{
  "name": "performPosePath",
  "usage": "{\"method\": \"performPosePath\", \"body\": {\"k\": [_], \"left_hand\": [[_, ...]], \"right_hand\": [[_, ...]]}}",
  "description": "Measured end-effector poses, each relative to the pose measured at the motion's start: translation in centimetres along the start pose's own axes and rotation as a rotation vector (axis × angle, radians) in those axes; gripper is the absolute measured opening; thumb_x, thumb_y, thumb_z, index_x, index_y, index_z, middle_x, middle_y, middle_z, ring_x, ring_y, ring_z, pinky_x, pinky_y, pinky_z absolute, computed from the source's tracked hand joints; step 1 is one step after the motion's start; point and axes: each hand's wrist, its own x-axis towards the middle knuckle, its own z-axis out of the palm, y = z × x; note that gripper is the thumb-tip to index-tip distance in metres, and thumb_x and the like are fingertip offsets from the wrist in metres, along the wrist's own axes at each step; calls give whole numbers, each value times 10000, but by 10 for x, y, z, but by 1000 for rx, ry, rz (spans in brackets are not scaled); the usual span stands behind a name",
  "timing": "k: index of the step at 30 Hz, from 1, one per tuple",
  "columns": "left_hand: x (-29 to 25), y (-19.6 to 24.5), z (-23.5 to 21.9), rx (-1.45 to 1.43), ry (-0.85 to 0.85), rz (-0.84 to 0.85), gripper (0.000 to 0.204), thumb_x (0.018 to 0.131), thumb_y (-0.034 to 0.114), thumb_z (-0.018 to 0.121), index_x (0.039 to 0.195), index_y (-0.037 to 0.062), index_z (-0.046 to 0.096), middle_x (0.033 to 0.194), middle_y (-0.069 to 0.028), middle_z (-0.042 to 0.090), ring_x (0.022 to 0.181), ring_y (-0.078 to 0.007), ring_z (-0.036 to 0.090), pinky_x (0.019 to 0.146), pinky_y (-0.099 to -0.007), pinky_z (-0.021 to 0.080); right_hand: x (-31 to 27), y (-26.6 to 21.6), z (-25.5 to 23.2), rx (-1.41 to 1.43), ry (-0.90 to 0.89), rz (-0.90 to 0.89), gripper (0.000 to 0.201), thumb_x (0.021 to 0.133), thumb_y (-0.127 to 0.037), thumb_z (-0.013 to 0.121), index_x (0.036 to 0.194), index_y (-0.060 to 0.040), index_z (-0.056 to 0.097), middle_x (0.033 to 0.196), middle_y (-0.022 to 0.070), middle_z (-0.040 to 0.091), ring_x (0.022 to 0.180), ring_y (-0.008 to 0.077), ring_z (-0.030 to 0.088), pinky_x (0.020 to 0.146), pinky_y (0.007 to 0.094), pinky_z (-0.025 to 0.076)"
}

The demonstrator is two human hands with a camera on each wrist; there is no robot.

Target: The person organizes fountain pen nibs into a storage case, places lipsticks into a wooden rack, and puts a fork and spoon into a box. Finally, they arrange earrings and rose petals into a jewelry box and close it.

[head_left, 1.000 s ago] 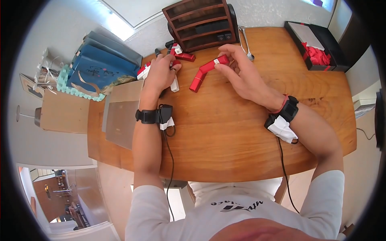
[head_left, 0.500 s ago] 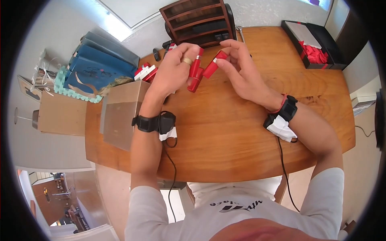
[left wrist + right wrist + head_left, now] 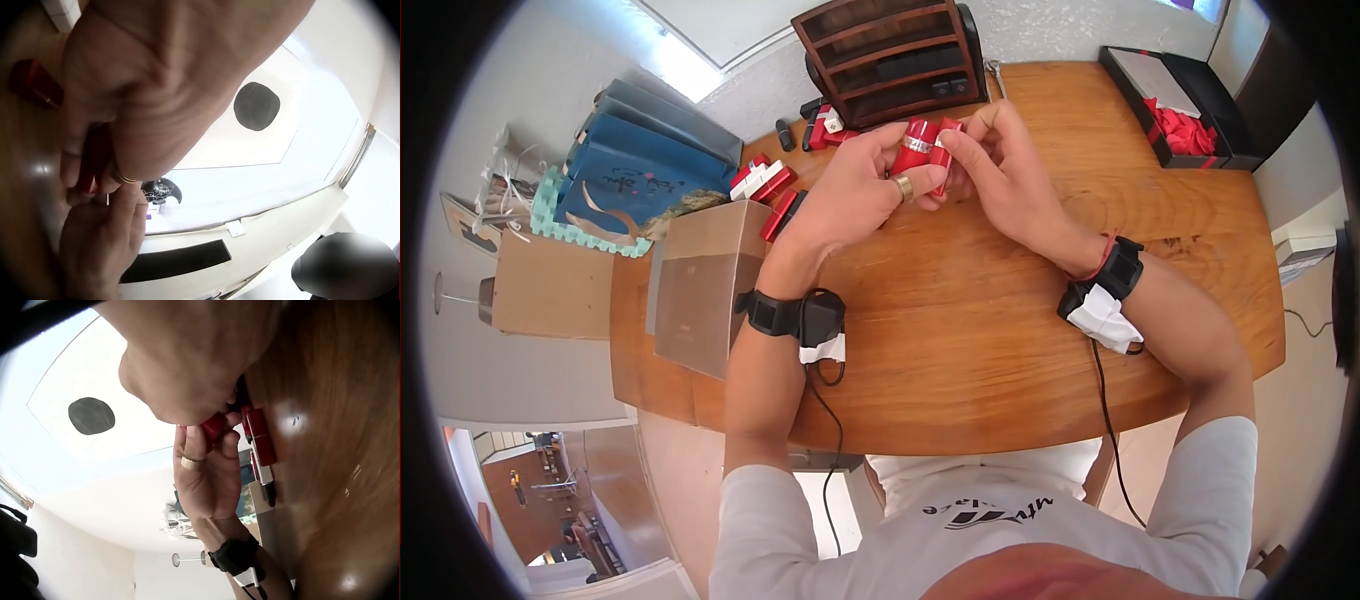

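Both hands meet above the table, below the rack in the head view. My left hand (image 3: 862, 192), with a ring on one finger, holds a red lipstick tube (image 3: 915, 143) with a silver band. Between the thumb and fingers of my right hand (image 3: 1015, 190) is a second, slimmer-looking red tube (image 3: 942, 160), tilted and right beside the first. Fingers hide most of both tubes in the wrist views. Left of the left wrist lies a red tube with a dark end (image 3: 782, 215). Further back are stacked red and white tubes (image 3: 762, 180).
A wooden rack (image 3: 890, 60) stands at the back, with more red and black tubes (image 3: 830, 128) and a small black tube (image 3: 784, 135) beside it. A cardboard box (image 3: 705, 285) and blue bags (image 3: 640, 150) stand left. An open black box (image 3: 1235, 145) with red tissue (image 3: 1182, 135) lies back right.
My left hand has come from the tubes at the back left to the right hand, bringing a red tube. Both hands and their tubes are now together.
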Motion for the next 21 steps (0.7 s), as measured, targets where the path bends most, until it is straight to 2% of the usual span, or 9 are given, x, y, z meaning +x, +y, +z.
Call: {"method": "performPosePath", "body": {"k": [2,5,7,8,10,13,17,21], "left_hand": [[1,0,1,-48,5,-37,442,1049,153,741,1438,-1,596,1165,-88,750,990,-177,734,889,-307,616],[0,3,2,-213,73,-124,400,1061,142,719,1408,-21,606,1164,-102,741,972,-206,747,894,-327,633],[-1,1,0,-318,195,-97,339,1078,137,691,1355,-42,614,1173,-133,728,948,-230,751,900,-349,644],[0,-1,-3,-316,196,-96,339,1078,137,691,1355,-42,614,1173,-133,728,948,-230,751,900,-349,644],[4,-8,-15,-304,318,-128,277,1092,130,663,1291,-58,621,1176,-157,717,978,-253,750,907,-366,652],[7,-20,-26,-326,420,-164,239,1097,124,654,1249,-57,623,1161,-169,711,1007,-262,744,906,-365,654],[12,-30,-30,-417,455,-167,239,1091,97,651,1268,-59,620,1172,-174,703,1068,-268,726,942,-380,645],[15,-29,-27,-588,429,-103,230,1067,51,658,1262,-69,631,1231,-198,692,1148,-284,697,1042,-401,607]], "right_hand": [[1,-1,0,-12,5,38,196,1113,-177,654,1062,-43,520,946,30,630,841,80,614,716,237,499],[1,6,2,-34,-4,-21,208,1113,-215,652,1109,-21,576,954,44,660,828,89,616,715,268,506],[0,10,2,-194,-35,-55,241,1101,-213,652,1209,-4,601,989,68,692,817,113,623,727,301,516],[-2,11,0,-193,-35,-58,241,1101,-213,652,1209,-4,601,989,68,692,817,113,623,727,301,516],[-4,8,2,-238,-54,-127,259,1085,-191,649,1253,-1,599,1003,86,705,812,131,625,730,315,521],[-4,6,1,-252,-76,-71,223,1083,-173,642,1218,2,610,1003,86,702,811,140,626,722,315,520],[-5,1,0,-286,-113,-41,208,1078,-164,650,1195,4,615,986,85,694,800,145,623,716,317,520],[-5,2,0,-297,-105,-56,177,1072,-145,656,1164,2,619,989,81,665,813,150,618,729,316,520]]}}
